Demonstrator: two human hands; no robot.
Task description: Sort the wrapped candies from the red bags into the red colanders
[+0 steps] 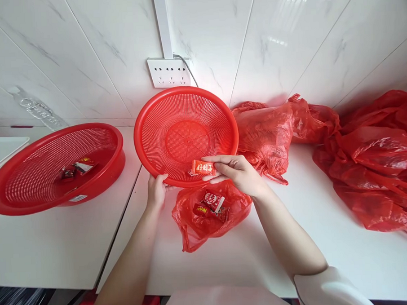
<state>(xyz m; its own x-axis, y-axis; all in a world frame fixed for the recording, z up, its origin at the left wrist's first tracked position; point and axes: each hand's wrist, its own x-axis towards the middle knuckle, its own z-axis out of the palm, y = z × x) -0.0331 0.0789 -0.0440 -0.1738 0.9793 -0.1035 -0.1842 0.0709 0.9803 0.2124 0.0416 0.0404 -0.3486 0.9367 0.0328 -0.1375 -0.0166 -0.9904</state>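
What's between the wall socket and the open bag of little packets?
In the head view, the tilted red basket, with a small orange packet held by its near rim.

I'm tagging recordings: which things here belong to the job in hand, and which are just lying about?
Seemingly in use:
Tilted red basket, gripped by the left hand
Orange-red packet, in the right hand
Open red bag with wrapped packets
Left-side red basket, probably

Seemingly just lying about:
Clear bottle
Red bags to the right, contents unclear

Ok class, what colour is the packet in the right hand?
Orange-red packet, pale lettering, clearest in the head view.
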